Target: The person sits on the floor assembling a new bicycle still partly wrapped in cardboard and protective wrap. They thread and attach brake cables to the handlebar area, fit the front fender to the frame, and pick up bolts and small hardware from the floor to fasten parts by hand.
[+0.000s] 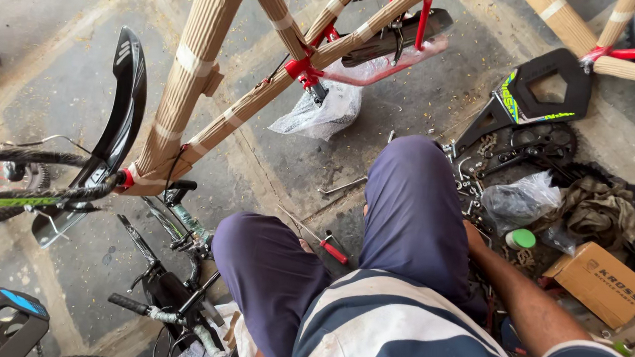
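Soft, even daylight, faint shadows, sharp focus, slight wide-angle stretch at the edges.

The person sits on the concrete floor [66,39], knees in dark blue trousers [413,204], wearing a blue-and-white striped shirt [397,325]. The right arm [519,294] reaches down beside the right knee toward a pile of small metal parts [474,189]; the hand itself is hidden behind the leg. The left hand is not in view. In front stands a red bicycle frame wrapped in brown cardboard [193,73]. A black mudguard [120,113] sits at the left. A red-handled tool [334,251] lies between the knees. At the right are a clear plastic bag [520,198], a green cap [522,239], a cardboard box [602,284] and a black chain guard [542,92].
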